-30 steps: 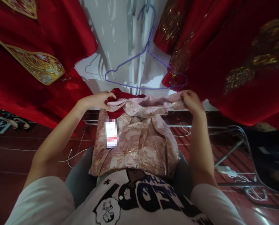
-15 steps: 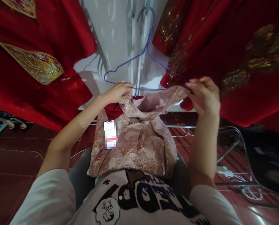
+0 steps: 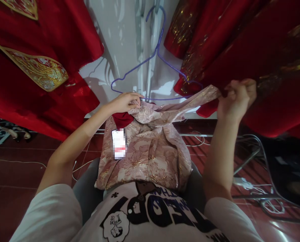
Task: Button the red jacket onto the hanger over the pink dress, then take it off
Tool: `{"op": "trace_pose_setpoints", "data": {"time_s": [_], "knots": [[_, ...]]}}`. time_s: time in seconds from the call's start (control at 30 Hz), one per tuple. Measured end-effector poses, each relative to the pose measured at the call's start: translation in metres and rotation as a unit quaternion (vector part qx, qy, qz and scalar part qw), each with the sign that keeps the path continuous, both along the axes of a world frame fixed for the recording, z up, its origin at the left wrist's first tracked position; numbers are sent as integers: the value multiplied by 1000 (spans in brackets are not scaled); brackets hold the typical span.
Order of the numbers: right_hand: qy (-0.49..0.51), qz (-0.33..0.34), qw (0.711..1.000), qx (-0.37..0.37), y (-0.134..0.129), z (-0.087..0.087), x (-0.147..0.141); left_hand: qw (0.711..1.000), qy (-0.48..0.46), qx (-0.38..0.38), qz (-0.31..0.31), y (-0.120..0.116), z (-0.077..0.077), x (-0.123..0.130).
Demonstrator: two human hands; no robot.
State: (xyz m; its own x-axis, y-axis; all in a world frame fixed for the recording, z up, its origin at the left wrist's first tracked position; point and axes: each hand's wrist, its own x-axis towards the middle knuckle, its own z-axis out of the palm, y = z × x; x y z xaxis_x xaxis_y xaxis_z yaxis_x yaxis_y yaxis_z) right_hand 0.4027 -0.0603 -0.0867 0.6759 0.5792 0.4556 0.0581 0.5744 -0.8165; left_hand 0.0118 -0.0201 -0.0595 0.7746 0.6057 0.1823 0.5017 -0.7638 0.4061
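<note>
Nearer the wearer than the phone (image 3: 119, 144), the white shirt (image 3: 89, 232) carried large black capitals (image 3: 162, 211), of which T, E and D could be read. "MR" showed at the shirt's edge, farther from the phone. Blue letters (image 3: 182, 206) among the capitals were only partly legible. The phone's screen was pixelated, its wording unreadable.

Pink garment (image 3: 145, 159): woven cloth, raised pattern, gold metallic sheen.
Red cloth (image 3: 122, 120) matt, soft-looking; purple hanger (image 3: 157, 47) smooth, faintly glossy, apparently plastic-coated; gold embroidered panel (image 3: 48, 73) rough, glittering; tubular frame (image 3: 248, 162) shiny metal; floor (image 3: 14, 178) glossy tile; white shirt (image 3: 50, 211) matt cloth.
</note>
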Motion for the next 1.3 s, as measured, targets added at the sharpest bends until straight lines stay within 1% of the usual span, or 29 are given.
{"op": "trace_pose_setpoints", "data": {"time_s": [0.07,0.17,0.23,0.37,0.5,0.63,0.7,0.77,0.83,0.9,0.97,1.03,1.1,1.17,1.23,1.3], "knots": [[-46,4,999,18,6,1,-2,1000,-6,-9,-5,-1,1,-1],[-89,-30,995,17,14,3,-6,1000,-22,-20,-4,-3,2,-2],[-88,-52,995,2,16,5,-9,999,-28,-24,-3,-5,2,-4],[-66,-97,993,-33,9,8,-14,999,-29,-20,-5,-5,1,-6],[-43,-95,994,-33,4,7,-11,999,-32,-29,4,-4,-1,-6],[-35,-108,992,-58,0,8,-10,999,-39,-33,8,-5,-1,-6],[-17,-77,995,-63,-4,11,-12,999,-36,-31,10,-6,0,-5],[13,-41,998,-51,-9,15,-16,999,-35,-31,8,-7,0,-5],[29,-13,999,-25,-11,18,-20,999,-37,-31,4,-7,0,-5],[23,11,1000,4,-11,22,-24,999,-39,-34,-1,-7,0,-5],[-3,29,999,19,-10,29,-31,998,-43,-39,-5,-7,0,-5],[-24,48,998,17,-8,38,-41,998,-50,-47,-7,-7,-1,-3],[-45,93,995,7,-6,47,-53,997,-55,-54,-10,-8,-3,0],[-81,165,983,-10,-2,53,-64,997,-57,-58,-14,-8,-5,5],[-143,206,967,-36,4,54,-70,996,-59,-58,-19,-8,-7,8],[-225,194,953,-62,10,51,-70,996,-61,-56,-22,-8,-9,10]]}}
